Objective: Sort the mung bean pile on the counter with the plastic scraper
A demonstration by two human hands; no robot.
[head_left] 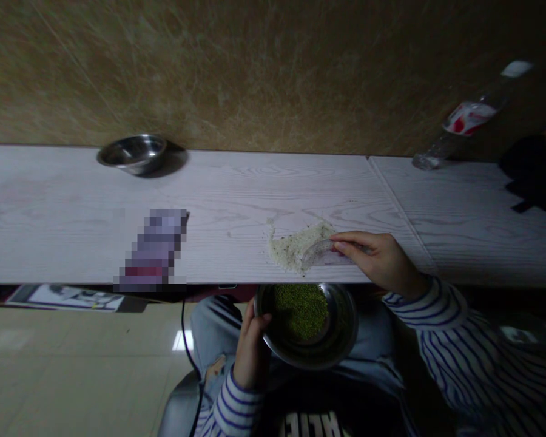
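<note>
My left hand [251, 349] grips the rim of a steel bowl [341, 340] held below the table's front edge; the bowl holds green mung beans [301, 309]. My right hand [375, 258] is closed on a clear plastic scraper [321, 254] that rests on the white wooden table [236, 200]. The scraper's edge touches a pile of pale grains [295, 246] speckled with dark bits, lying just above the bowl near the table's edge.
An empty steel bowl [134, 153] stands at the back left against the wall. A blurred-out flat object [157, 246] lies left of centre. A clear plastic bottle [468, 118] lies at the back right beside a dark object [534, 173].
</note>
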